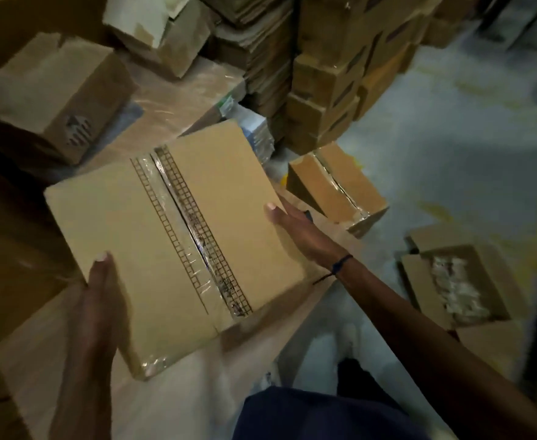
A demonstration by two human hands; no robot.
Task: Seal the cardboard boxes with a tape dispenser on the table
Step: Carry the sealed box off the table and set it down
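Observation:
A closed cardboard box (127, 223) fills the middle of the view, its top flaps joined by a strip of clear tape (194, 230) along the centre seam. My left hand (102, 290) grips its near left edge, thumb on top. My right hand (295, 230) holds the right edge, thumb on the top face, fingers hidden under the side. A dark cord circles my right wrist. The box sits at or just above a pale wooden table (54, 344). No tape dispenser is in view.
A taped box (340, 185) lies on the grey floor to the right, and an open box (457, 281) with white contents sits further right. Stacks of cardboard boxes (324, 74) rise behind. Another brown box (67, 90) stands at the upper left.

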